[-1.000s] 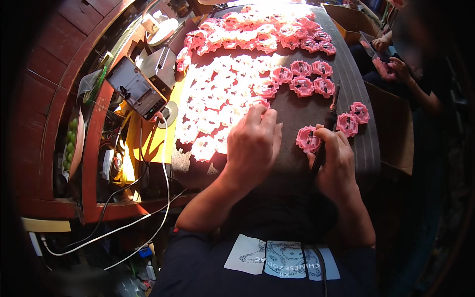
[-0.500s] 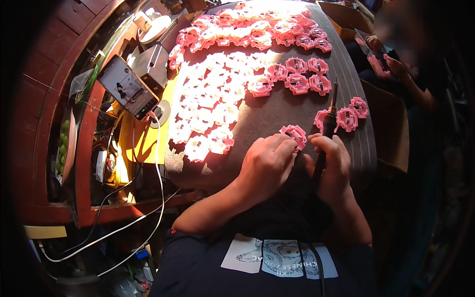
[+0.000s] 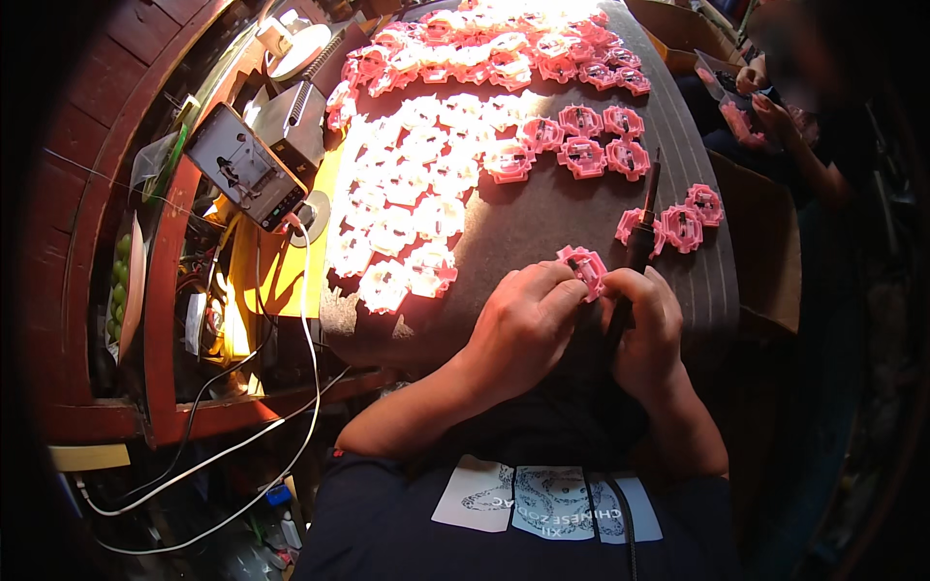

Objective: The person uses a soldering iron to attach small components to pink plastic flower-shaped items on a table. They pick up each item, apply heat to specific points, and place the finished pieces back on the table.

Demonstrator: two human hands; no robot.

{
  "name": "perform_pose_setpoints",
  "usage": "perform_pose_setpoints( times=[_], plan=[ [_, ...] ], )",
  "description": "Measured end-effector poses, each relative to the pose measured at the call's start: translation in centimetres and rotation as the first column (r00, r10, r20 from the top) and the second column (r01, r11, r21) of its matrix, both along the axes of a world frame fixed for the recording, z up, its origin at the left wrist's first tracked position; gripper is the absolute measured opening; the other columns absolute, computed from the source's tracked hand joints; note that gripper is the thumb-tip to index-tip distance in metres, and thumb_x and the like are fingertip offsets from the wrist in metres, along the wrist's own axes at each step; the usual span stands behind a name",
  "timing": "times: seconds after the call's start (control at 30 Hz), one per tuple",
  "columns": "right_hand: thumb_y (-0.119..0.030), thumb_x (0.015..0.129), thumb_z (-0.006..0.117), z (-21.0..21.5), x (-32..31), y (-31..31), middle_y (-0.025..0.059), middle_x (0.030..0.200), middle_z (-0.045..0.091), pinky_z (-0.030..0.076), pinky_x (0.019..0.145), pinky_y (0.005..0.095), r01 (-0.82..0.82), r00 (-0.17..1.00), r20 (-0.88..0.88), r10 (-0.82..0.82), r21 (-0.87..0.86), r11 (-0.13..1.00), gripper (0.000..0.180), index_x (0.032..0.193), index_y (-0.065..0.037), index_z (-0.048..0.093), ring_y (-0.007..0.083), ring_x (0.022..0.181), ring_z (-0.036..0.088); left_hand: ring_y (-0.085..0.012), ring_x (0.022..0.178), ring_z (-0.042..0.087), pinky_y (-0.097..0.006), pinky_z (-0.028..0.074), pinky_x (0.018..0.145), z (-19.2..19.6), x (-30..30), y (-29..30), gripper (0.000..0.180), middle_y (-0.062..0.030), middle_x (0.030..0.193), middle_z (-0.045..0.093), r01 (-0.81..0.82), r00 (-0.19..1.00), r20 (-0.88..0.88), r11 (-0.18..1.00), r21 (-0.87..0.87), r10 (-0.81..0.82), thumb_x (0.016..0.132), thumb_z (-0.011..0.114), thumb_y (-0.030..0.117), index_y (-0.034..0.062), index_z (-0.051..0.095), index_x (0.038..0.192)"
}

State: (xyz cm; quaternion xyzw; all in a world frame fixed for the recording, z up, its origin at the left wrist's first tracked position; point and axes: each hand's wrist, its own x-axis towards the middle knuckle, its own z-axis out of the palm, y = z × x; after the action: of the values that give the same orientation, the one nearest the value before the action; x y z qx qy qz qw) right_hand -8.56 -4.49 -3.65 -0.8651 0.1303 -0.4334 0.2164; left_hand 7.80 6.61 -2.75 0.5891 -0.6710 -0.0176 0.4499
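Note:
My left hand (image 3: 521,318) is closed on a pink plastic housing (image 3: 583,269) near the front edge of the grey board. The housing is tilted up between the fingertips. My right hand (image 3: 647,324) is wrapped round the dark handle of a soldering iron (image 3: 640,244), whose thin tip points away from me. The fingertips of the right hand meet the near right side of the held housing. Just beyond the iron lie three more pink housings (image 3: 684,229), one partly covered by it. A cord hangs down over my dark shirt.
Many pink housings (image 3: 509,160) lie in rows and heaps over the board (image 3: 542,218), the left ones in glaring sunlight. A phone (image 3: 245,169) with a white cable and a metal box (image 3: 291,121) stand left. At the far right another person handles pink parts beside a cardboard box (image 3: 760,242).
My right hand's fingers have come in to touch the held housing, which has shifted slightly right. The iron remains in the right hand. The other person's hands have moved.

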Motion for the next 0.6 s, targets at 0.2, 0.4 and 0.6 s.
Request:
perform_pose_setpoints(
  times=[0.2,0.4,0.6],
  plan=[
    [0.007,0.088,0.074,0.1,0.4,0.6,0.0121,0.092,0.067,0.050,0.065,0.0382,-0.038,0.998,0.052,0.031,0.147,0.988,0.035,0.118,-0.003,0.061,0.0261,0.073,0.063,-0.0330,0.098,0.072,-0.042,0.059,0.082,0.6,-0.5,0.2,0.036,-0.0160,0.116,0.066,0.005,0.986,-0.165,0.996,0.086,0.009,0.084,0.076,-0.007,0.0033,0.073,0.118],
    [0.006,0.093,0.074,-0.4,0.3,0.6,0.0070,0.093,0.067,0.052,0.066,0.0299,-0.063,0.997,0.056,0.051,0.253,0.965,0.032,0.120,-0.004,0.059,0.0153,0.076,0.063,-0.0330,0.098,0.072,-0.041,0.059,0.082,0.4,0.3,-0.1,0.029,-0.0154,0.113,0.067,0.059,0.985,-0.167,0.993,0.103,-0.041,0.086,0.075,-0.008,0.0025,0.075,0.113],
    [0.010,0.082,0.074,-0.6,0.3,0.9,0.0165,0.101,0.071,0.055,0.070,0.0406,-0.017,0.993,0.114,0.005,0.098,0.995,0.042,0.119,-0.004,0.059,0.0314,0.080,0.069,-0.0335,0.091,0.073,-0.040,0.059,0.078,0.4,-0.1,-0.3,0.024,-0.0145,0.107,0.069,0.023,0.978,-0.207,0.993,0.115,0.001,0.089,0.075,-0.007,0.0023,0.075,0.111]
  ],
)
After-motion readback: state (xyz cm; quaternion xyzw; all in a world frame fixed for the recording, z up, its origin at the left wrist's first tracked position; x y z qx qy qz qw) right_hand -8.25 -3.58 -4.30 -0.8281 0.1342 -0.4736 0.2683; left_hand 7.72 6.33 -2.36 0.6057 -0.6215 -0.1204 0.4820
